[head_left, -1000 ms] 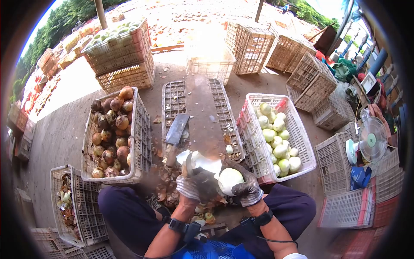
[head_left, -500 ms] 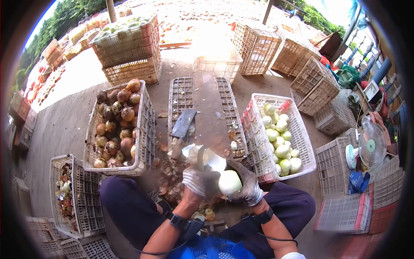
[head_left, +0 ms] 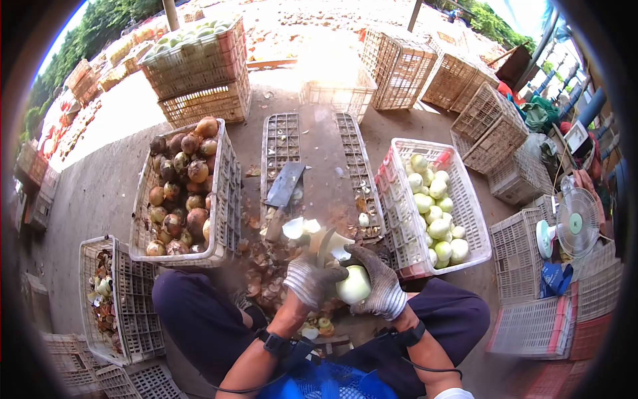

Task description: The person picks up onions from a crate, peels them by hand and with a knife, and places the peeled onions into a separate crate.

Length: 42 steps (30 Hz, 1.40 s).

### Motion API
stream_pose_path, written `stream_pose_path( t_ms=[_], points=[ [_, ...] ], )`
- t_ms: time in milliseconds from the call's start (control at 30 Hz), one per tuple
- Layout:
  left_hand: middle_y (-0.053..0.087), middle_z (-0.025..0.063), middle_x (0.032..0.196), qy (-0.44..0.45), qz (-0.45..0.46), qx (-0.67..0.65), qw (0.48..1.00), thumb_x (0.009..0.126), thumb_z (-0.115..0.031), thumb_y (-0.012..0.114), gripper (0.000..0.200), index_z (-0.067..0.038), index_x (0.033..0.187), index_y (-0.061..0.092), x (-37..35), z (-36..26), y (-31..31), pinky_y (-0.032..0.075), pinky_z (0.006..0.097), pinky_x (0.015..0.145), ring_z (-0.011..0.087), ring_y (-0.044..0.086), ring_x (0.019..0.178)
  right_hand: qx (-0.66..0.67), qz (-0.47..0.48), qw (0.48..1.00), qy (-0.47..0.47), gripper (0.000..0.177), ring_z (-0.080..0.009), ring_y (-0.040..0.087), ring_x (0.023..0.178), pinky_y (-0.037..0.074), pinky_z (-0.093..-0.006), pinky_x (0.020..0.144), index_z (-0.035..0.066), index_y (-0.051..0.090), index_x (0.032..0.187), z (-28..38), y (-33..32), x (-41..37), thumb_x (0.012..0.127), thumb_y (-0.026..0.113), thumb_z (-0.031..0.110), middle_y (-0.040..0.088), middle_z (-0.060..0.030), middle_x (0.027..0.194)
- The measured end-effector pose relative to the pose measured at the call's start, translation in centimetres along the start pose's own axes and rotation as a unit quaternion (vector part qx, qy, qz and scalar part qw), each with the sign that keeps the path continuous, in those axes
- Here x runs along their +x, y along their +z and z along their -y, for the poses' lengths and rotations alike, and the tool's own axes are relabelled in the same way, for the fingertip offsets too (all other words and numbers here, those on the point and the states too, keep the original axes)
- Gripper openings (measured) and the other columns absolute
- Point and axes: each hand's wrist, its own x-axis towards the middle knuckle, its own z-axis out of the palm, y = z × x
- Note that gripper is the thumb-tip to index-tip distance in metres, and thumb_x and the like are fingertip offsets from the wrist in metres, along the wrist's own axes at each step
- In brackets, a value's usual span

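Gripping a pale peeled onion [head_left: 353,286], the right hand [head_left: 380,284], in a knit glove, curls its fingers closed around the far side. The left hand [head_left: 308,279], also gloved, is fisted on a knife [head_left: 327,244], whose blade sits just above the onion. Both hands are over the lap, above loose brown skins [head_left: 262,279]. A crate of unpeeled onions [head_left: 226,193] stands left and a crate of peeled ones [head_left: 475,226] right. Wristband markings are too small to read.

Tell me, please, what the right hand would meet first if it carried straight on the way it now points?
Probably the knife held in the left hand: the right hand, gripping the peeled onion, points up and left in the picture, towards its blade. Depth is hard to judge.
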Motion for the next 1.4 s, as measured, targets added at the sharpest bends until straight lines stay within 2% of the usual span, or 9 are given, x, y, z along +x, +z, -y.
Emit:
stream_pose_path(
  t_ms=[200,333,500,667,767,833,967,1133,1400],
  points=[
    [0.059,0.0048,0.082,-0.056,-0.008,-0.164,0.985,0.077,-0.006,0.066,0.056,0.0,0.13,0.048,0.6,1.3,0.9,0.045,0.0269,0.058,0.0108,0.053,0.067,-0.035,0.024,0.999,-0.009,0.111,-0.0257,0.056,0.119,0.041,-0.0364,0.104,0.004,0.044,0.139,-0.9,-0.1,0.0,0.044,0.086,0.042,0.056,-0.0127,0.131],
    [0.059,0.0059,0.089,-0.089,-0.048,-0.181,0.978,0.078,-0.006,0.064,0.048,-0.001,0.124,0.052,-0.2,0.8,1.3,0.046,0.0264,0.062,0.0106,0.054,0.074,0.221,0.02,0.971,0.089,0.108,-0.0225,0.055,0.12,0.042,-0.0359,0.104,0.002,0.045,0.138,-0.2,0.2,-0.2,0.046,0.088,0.039,0.057,-0.0122,0.129],
    [0.058,0.0083,0.093,0.123,-0.084,0.023,0.989,0.078,-0.004,0.064,0.037,0.0,0.113,0.057,0.4,5.7,2.0,0.048,0.0276,0.059,0.0129,0.055,0.069,0.294,0.019,0.951,0.097,0.111,-0.0214,0.055,0.118,0.043,-0.0355,0.103,-0.001,0.045,0.137,-0.8,0.2,-0.2,0.042,0.09,0.037,0.058,-0.0129,0.127],
    [0.059,0.0095,0.091,-0.015,-0.067,-0.083,0.994,0.075,-0.002,0.066,0.018,0.0,0.093,0.063,0.0,2.8,2.1,0.049,0.0292,0.055,0.0152,0.06,0.07,0.529,-0.03,0.832,0.167,0.086,-0.0255,0.06,0.107,0.05,-0.0364,0.094,-0.003,0.046,0.133,-1.4,-0.2,-0.5,0.055,0.078,0.015,0.06,-0.0154,0.121],
    [0.06,0.0092,0.085,0.097,-0.012,0.105,0.99,0.077,-0.004,0.067,0.014,0.0,0.089,0.062,1.2,10.4,1.0,0.049,0.0298,0.051,0.0151,0.062,0.068,0.7,-0.059,0.69,0.172,0.064,-0.0295,0.062,0.097,0.053,-0.0402,0.088,-0.003,0.05,0.128,-2.0,-0.6,-0.8,0.066,0.067,0.004,0.061,-0.0176,0.11],
    [0.062,0.0099,0.079,-0.231,-0.039,-0.281,0.931,0.08,-0.009,0.068,0.016,0.0,0.091,0.062,0.0,2.1,1.2,0.051,0.032,0.055,0.0165,0.062,0.068,0.712,-0.093,0.667,0.198,0.068,-0.0343,0.061,0.103,0.053,-0.0449,0.091,-0.004,0.048,0.129,-4.1,-0.4,-1.5,0.065,0.067,0.009,0.06,-0.0196,0.116],
    [0.065,0.0111,0.091,-0.087,-0.018,0.121,0.989,0.077,-0.004,0.074,0.04,0.0,0.113,0.057,2.3,8.0,-0.2,0.054,0.0296,0.061,0.0167,0.062,0.073,0.734,-0.146,0.628,0.214,0.063,-0.0395,0.06,0.106,0.05,-0.0513,0.095,-0.004,0.049,0.126,-5.4,-0.4,-1.4,0.07,0.067,0.019,0.06,-0.022,0.116],
    [0.064,0.0059,0.09,-0.092,-0.065,-0.199,0.974,0.072,-0.008,0.08,0.045,0.0,0.111,0.059,0.0,2.7,1.8,0.052,0.0277,0.063,0.0126,0.059,0.075,0.74,-0.183,0.596,0.252,0.06,-0.0421,0.062,0.099,0.052,-0.05,0.091,-0.001,0.05,0.123,-5.0,-0.2,-0.9,0.072,0.068,0.023,0.061,-0.0221,0.111],
    [0.062,0.0094,0.088,0.023,-0.014,-0.023,0.999,0.076,-0.01,0.072,0.043,0.0,0.115,0.056,-0.2,2.7,3.4,0.051,0.0308,0.063,0.0181,0.06,0.071,0.718,-0.149,0.617,0.286,0.049,-0.0358,0.064,0.096,0.054,-0.0467,0.087,0.001,0.055,0.119,-4.6,2.4,-0.9,0.073,0.067,0.014,0.064,-0.0176,0.107]
  ],
)
